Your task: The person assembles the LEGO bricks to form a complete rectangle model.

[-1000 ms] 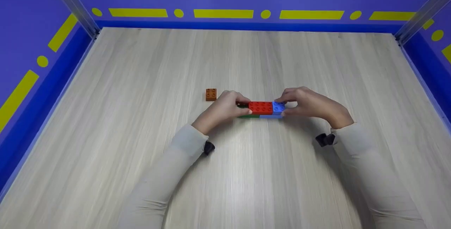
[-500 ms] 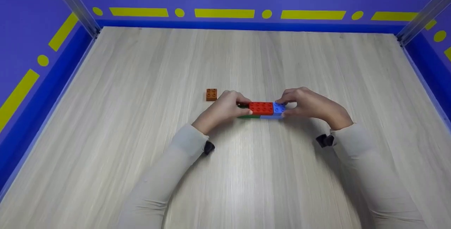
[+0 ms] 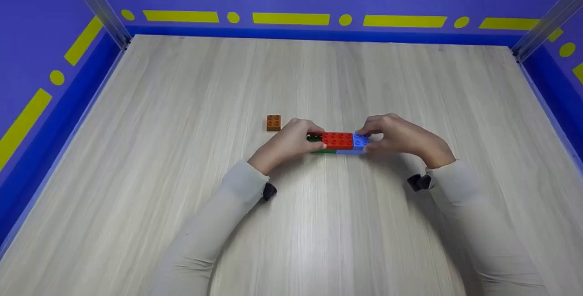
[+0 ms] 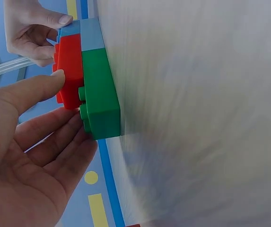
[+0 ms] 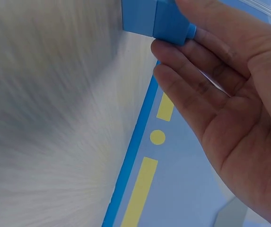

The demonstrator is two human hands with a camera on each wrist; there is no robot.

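Note:
A two-layer block assembly lies on the table between the hands. Its top layer has a red brick (image 3: 337, 140) and a small blue brick (image 3: 360, 140); below are a green brick (image 4: 101, 94) and a light blue brick (image 4: 91, 34). The left hand (image 3: 294, 140) pinches the left end of the red brick between thumb and fingers, above the exposed green studs. At the other end, the right hand (image 3: 401, 137) pinches the small blue brick, its thumb on the near side. In the right wrist view, the right hand (image 5: 234, 90) partly covers that blue brick (image 5: 172, 23).
An orange-brown brick (image 3: 273, 123) lies on the table (image 3: 205, 104) just left of the left hand. Blue-purple panels (image 3: 291, 0) with yellow marks border the back and sides, with metal posts at both back corners.

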